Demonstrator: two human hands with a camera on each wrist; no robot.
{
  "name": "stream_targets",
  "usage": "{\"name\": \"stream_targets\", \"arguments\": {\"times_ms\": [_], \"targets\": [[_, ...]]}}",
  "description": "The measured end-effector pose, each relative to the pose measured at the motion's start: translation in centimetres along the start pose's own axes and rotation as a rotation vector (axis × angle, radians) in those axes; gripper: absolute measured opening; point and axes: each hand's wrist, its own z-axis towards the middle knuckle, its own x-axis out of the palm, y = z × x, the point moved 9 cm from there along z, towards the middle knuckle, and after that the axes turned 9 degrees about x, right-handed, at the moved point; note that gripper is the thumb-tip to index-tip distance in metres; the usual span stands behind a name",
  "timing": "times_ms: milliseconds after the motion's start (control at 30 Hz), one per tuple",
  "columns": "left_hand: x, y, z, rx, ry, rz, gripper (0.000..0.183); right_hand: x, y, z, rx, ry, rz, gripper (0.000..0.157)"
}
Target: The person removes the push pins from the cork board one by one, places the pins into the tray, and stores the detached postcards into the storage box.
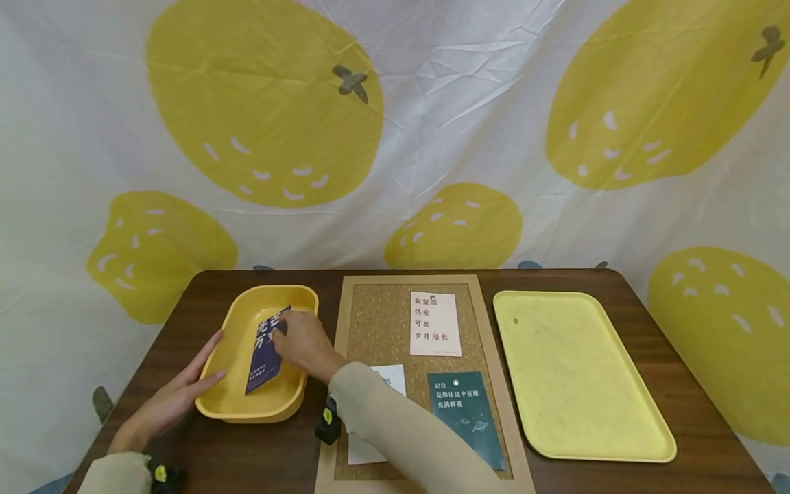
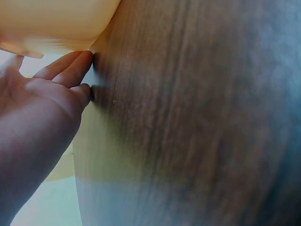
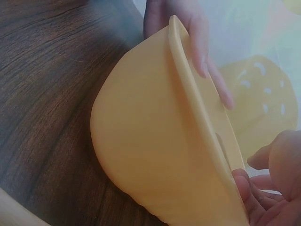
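Observation:
A yellow basin (image 1: 225, 381) stands on the left of the table, a dark blue card (image 1: 264, 370) with white characters slanting inside it. My right hand (image 1: 305, 343) reaches over the basin's right rim and pinches the card near its upper right edge. In the right wrist view the curled fingers of that hand (image 3: 277, 183) are right at the rim, and the card is hidden. My left hand (image 1: 169, 401) rests against the basin's left side with straight fingers, the thumb over the rim. The left wrist view shows its fingers (image 2: 77, 68) stretched beside the basin wall.
A framed cork board (image 1: 379, 322) lies mid-table. On it are a pinkish white card (image 1: 435, 326), a dark green card (image 1: 469, 415), both pinned, and a white card (image 1: 364, 446) partly under my right sleeve. A pale yellow tray (image 1: 580, 377) lies at the right.

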Motion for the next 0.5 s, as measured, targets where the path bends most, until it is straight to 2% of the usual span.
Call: {"name": "stream_targets", "arguments": {"times_ms": [500], "targets": [[0.12,-0.19,-0.14,-0.004,-0.024,0.01,0.082,0.18,-0.4,0.01,0.039,0.007,0.033,0.031]]}}
